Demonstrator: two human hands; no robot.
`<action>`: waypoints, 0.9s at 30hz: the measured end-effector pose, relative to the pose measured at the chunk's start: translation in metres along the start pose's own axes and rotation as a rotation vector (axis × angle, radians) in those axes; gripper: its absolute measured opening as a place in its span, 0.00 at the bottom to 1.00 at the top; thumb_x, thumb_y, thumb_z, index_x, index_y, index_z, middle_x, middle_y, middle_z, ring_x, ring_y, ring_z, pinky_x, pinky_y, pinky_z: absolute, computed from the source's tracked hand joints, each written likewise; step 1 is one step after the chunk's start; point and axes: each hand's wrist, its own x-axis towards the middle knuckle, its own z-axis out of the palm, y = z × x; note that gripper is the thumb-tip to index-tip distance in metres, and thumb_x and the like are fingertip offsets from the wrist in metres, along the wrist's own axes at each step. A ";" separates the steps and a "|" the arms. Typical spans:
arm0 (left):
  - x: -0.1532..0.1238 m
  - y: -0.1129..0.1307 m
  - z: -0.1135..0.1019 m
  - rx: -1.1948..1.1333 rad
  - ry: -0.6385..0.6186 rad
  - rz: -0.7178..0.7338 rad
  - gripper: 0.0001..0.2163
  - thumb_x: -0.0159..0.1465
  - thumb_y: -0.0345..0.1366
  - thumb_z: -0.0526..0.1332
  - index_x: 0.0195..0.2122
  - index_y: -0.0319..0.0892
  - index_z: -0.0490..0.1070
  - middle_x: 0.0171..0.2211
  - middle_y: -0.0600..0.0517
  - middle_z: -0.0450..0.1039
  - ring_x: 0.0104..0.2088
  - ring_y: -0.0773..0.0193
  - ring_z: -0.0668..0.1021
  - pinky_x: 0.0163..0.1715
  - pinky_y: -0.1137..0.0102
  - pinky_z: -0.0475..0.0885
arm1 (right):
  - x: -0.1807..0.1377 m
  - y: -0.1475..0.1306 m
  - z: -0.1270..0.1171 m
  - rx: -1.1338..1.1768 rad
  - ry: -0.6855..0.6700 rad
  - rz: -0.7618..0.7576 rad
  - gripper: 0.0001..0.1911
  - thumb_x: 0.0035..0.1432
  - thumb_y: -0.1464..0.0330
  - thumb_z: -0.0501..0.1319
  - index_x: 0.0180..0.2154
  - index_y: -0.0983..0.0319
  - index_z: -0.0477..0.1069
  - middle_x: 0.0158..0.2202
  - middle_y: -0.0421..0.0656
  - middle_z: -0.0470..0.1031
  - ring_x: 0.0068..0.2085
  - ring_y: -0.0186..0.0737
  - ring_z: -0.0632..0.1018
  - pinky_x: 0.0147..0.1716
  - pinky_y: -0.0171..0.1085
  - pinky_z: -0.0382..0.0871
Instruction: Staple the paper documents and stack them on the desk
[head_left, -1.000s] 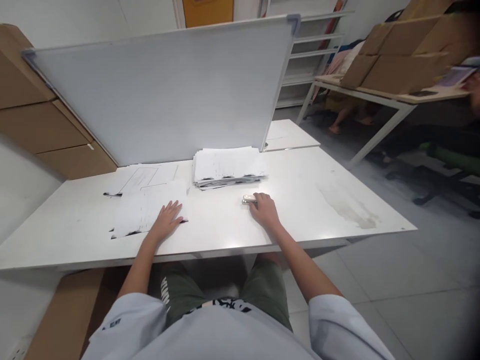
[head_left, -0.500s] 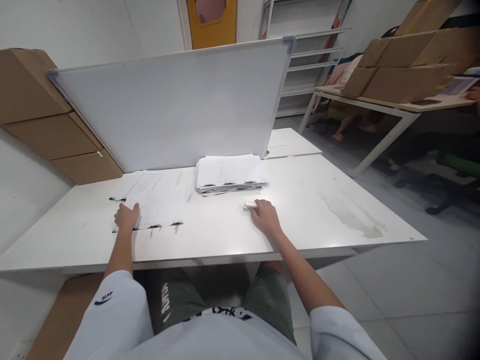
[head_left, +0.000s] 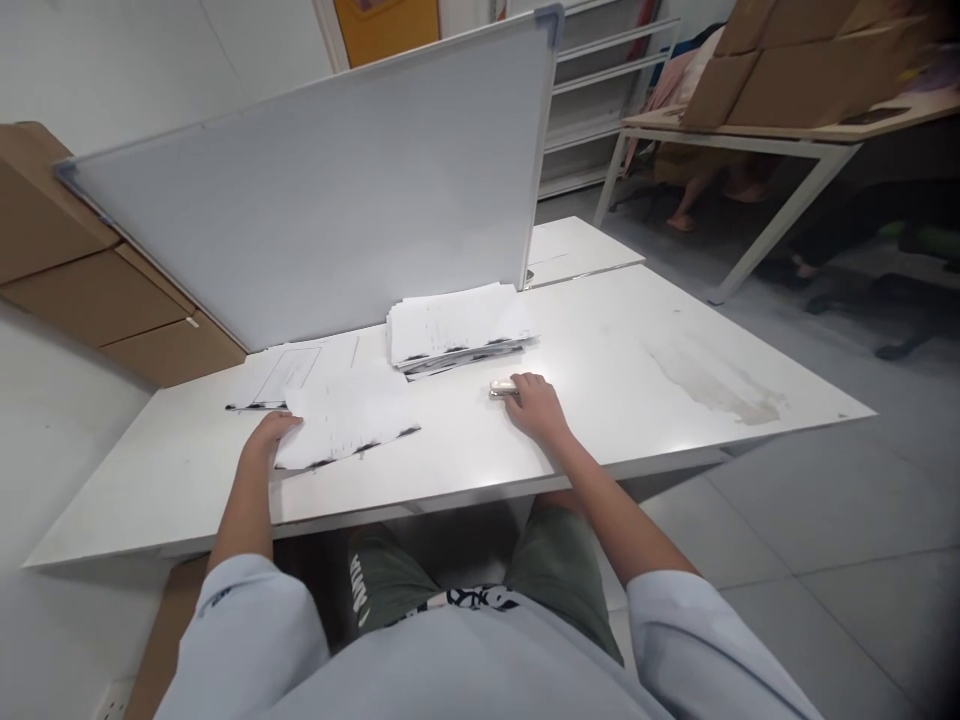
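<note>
My left hand is closed on the left edge of a printed paper sheet, thumb on top. The sheet has dark marks along its near edge and lies over part of other sheets, which show a drawn rectangle. My right hand is wrapped round a small light-coloured stapler on the table, its front end pointing left. Between the hands and farther back sits a thick stack of printed papers.
A large whiteboard stands upright along the back of the white table. Cardboard boxes are piled at the left. A grey stain marks the table's right side. Another table with boxes stands beyond, where a person's legs show.
My left hand has moved slightly right and taken the sheet by its left edge, shifting it rightward and uncovering more of the sheets below. My right hand stays on the stapler. The view has tilted.
</note>
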 end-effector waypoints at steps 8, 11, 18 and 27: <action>-0.026 0.003 0.018 -0.252 -0.130 -0.141 0.19 0.50 0.33 0.69 0.43 0.31 0.74 0.28 0.42 0.78 0.27 0.54 0.81 0.30 0.63 0.78 | 0.000 0.004 -0.001 -0.009 -0.010 0.019 0.14 0.60 0.68 0.54 0.47 0.63 0.68 0.45 0.53 0.73 0.47 0.54 0.68 0.43 0.45 0.61; -0.041 -0.003 0.013 -0.291 -0.166 -0.172 0.19 0.49 0.30 0.69 0.43 0.30 0.74 0.29 0.40 0.79 0.27 0.53 0.81 0.28 0.64 0.79 | 0.000 0.005 -0.002 -0.010 -0.017 0.026 0.14 0.60 0.67 0.54 0.47 0.63 0.68 0.45 0.53 0.72 0.47 0.54 0.68 0.43 0.45 0.61; -0.087 -0.021 0.004 -0.383 -0.400 -0.155 0.27 0.43 0.34 0.75 0.46 0.34 0.74 0.35 0.40 0.81 0.32 0.47 0.83 0.26 0.64 0.80 | 0.000 0.007 -0.003 0.054 -0.017 0.001 0.17 0.59 0.70 0.54 0.50 0.64 0.69 0.47 0.54 0.74 0.49 0.55 0.69 0.46 0.47 0.63; -0.112 0.030 0.074 -0.405 -0.564 0.076 0.30 0.42 0.42 0.74 0.46 0.37 0.74 0.39 0.41 0.81 0.45 0.40 0.81 0.43 0.56 0.80 | 0.003 0.013 -0.009 0.151 -0.063 -0.070 0.20 0.59 0.73 0.53 0.52 0.65 0.70 0.51 0.52 0.75 0.52 0.53 0.70 0.50 0.47 0.66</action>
